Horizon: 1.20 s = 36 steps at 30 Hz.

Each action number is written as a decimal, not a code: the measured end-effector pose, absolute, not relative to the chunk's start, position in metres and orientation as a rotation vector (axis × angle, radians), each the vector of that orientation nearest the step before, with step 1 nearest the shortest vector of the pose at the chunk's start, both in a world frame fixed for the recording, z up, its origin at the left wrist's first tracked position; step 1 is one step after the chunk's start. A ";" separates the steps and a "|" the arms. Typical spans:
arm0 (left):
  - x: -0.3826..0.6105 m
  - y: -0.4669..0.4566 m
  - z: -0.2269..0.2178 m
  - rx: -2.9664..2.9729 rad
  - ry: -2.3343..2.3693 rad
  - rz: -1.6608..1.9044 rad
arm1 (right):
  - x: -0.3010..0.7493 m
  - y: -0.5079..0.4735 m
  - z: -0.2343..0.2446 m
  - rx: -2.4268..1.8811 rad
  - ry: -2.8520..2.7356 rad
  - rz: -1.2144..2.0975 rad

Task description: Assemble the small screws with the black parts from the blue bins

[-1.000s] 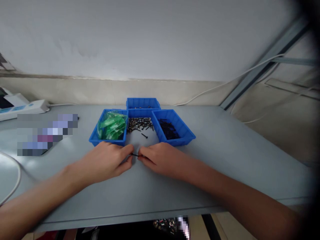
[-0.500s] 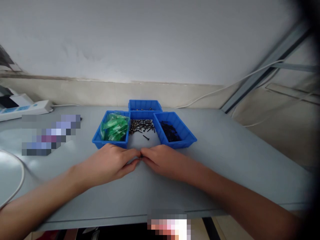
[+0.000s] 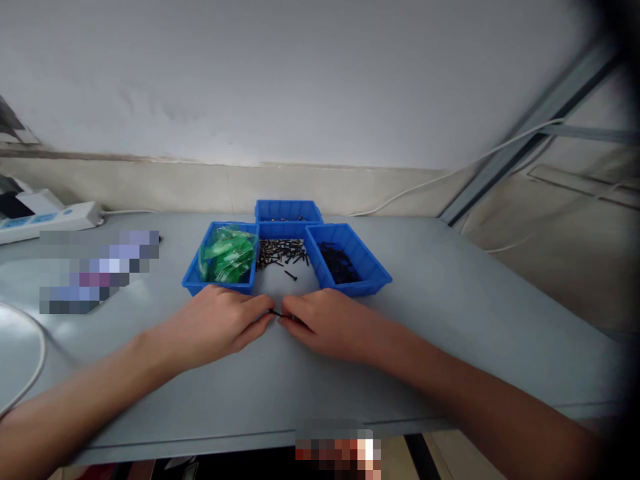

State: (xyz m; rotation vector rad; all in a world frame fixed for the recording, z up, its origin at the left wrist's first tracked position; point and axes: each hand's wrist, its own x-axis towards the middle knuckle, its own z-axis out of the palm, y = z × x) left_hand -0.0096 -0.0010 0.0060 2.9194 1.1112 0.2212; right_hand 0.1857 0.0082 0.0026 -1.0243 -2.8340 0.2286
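Two hands meet low over the grey table (image 3: 215, 407), and between them you hold one slim black piece (image 3: 277, 313), probably a screw. Your left hand (image 3: 220, 323) pinches one end between thumb and forefinger; your right hand (image 3: 335, 327) pinches the other, with a short stretch showing between the fingertips. Both pinches look closed on it, though the ends are hidden.

The step seems to be handling this single piece two-handed, perhaps fitting or turning something on it. Your next move likely calls for one hand to keep a firm pinch while the other works its end.

Just beyond lies a loose screw (image 3: 291, 275), then a screw pile (image 3: 283, 252) hemmed in by three blue bins: the left bin (image 3: 220, 289) with green plastic packets (image 3: 227, 257), the right bin (image 3: 367, 270) with dark small parts (image 3: 340, 263), and the back bin (image 3: 289, 211). The side bins' front ends crowd your knuckles. A white cable (image 3: 41, 353) curls near your left forearm; a power strip (image 3: 75, 219) sits farther off.
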 end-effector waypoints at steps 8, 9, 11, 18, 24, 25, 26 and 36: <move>-0.007 -0.003 0.004 2.898 1.065 0.184 | 0.189 0.010 -0.001 -0.830 -2.685 0.174; -0.006 -0.003 0.004 2.902 1.063 0.182 | 0.189 0.011 -0.002 -0.825 -2.681 0.163; -0.005 -0.003 0.003 2.913 1.062 0.176 | 0.189 0.011 -0.002 -0.844 -2.678 0.152; -0.006 -0.002 0.001 2.959 1.068 0.197 | 0.189 0.010 0.002 -0.922 -2.613 0.233; -0.004 -0.003 0.003 2.924 1.094 0.169 | 0.189 0.012 -0.002 -0.842 -2.649 0.199; -0.004 -0.003 0.003 2.921 1.105 0.160 | 0.189 0.012 -0.003 -0.832 -2.657 0.196; -0.004 -0.003 0.003 2.923 1.113 0.157 | 0.189 0.012 -0.003 -0.829 -2.664 0.190; -0.006 -0.001 0.000 2.946 1.141 0.172 | 0.189 0.012 -0.004 -0.842 -2.681 0.090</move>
